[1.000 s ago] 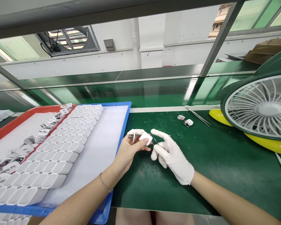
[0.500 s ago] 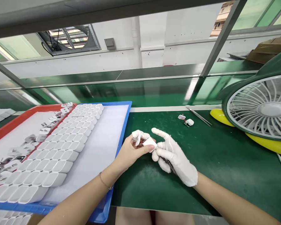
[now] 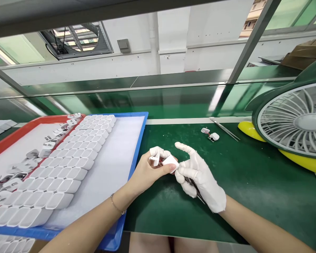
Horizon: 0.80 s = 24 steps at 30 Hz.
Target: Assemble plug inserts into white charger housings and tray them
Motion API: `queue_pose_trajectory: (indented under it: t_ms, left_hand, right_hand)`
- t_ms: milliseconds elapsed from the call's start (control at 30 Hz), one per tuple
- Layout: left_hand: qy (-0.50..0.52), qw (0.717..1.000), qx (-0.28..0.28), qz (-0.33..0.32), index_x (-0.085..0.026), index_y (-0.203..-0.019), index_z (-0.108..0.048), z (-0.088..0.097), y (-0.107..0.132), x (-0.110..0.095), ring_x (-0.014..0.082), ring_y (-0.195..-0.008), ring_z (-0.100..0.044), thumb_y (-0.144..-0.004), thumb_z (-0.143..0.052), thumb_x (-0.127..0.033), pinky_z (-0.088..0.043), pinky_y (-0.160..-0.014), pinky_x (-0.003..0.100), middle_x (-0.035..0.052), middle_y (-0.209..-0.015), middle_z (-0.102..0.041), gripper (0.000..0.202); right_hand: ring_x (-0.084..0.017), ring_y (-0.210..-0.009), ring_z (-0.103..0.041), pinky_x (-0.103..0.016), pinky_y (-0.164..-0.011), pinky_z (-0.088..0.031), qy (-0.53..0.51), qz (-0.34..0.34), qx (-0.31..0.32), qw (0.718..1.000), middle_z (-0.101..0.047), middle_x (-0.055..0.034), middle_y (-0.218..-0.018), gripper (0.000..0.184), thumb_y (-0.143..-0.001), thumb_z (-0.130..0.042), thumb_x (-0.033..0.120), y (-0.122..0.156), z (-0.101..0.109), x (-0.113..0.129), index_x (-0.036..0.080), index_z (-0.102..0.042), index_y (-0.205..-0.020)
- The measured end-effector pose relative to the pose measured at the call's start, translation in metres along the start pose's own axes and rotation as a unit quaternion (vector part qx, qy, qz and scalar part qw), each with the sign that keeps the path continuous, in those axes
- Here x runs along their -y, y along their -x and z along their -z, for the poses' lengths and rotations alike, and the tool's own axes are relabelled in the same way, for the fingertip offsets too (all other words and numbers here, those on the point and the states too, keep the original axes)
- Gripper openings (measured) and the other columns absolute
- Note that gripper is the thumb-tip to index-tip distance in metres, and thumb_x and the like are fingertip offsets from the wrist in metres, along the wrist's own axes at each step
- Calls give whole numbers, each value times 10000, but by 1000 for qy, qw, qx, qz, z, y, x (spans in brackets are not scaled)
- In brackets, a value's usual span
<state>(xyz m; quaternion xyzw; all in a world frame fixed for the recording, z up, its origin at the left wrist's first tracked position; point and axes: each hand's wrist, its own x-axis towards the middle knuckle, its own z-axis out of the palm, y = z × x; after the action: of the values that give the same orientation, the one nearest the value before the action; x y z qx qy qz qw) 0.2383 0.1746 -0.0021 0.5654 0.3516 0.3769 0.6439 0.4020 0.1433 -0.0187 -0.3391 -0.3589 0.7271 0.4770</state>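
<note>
Red tray (image 3: 5, 140) sat far left with loose plug parts, blue tray (image 3: 139, 140) just beside it carrying neat rows of white charger shells (image 3: 68, 172). Left hand (image 3: 147, 174), bare with white cots on two fingertips, had its fingers closed around a small white charger case (image 3: 170, 161), held above the green tabletop (image 3: 252, 196) near the blue tray's edge. Right hand (image 3: 200, 175), gloved, touched the case's right side, fingers curled around thin tweezers (image 3: 197, 191), index finger sticking out. Case looked light, stiff, smooth plastic, likely slippery; best pinched by its flat sides, clear of the thin wires. Spare small part (image 3: 210, 135) and a second pair of tweezers (image 3: 225, 129) lay farther back, green fan (image 3: 292, 119) at right.
</note>
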Motion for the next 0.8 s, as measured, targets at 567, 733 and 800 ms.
queue_pose_trajectory:
  t_ms: [567, 733, 800]
  left_hand:
    - [185, 972, -121, 77, -154, -890, -592, 9, -2, -10, 123, -654, -674, -791, -685, -404, -561, -603, 178, 75, -835, -712, 285]
    - [250, 958, -111, 82, -168, -856, -613, 11, 1, -11, 103, -642, -674, -780, -706, -377, -559, -591, 135, 51, -838, -713, 241]
    - [253, 958, -105, 81, -165, -857, -616, 12, 2, -12, 103, -649, -673, -786, -698, -381, -558, -600, 135, 59, -858, -715, 241]
  right_hand:
    - [-52, -300, -376, -149, -293, -247, 59, 58, 0, 997, -599, 42, -679, 586, -860, -529, 274, 0, -1, -3, 274, -235, -1367]
    - [-44, -331, -370, -147, -303, -244, 125, 39, -39, 991, -576, 43, -701, 475, -859, -510, 314, -7, 0, -11, 240, -344, -1298]
    - [-42, -348, -371, -157, -317, -261, 142, 28, -42, 989, -571, 36, -718, 432, -863, -499, 329, -9, -1, -12, 216, -385, -1264]
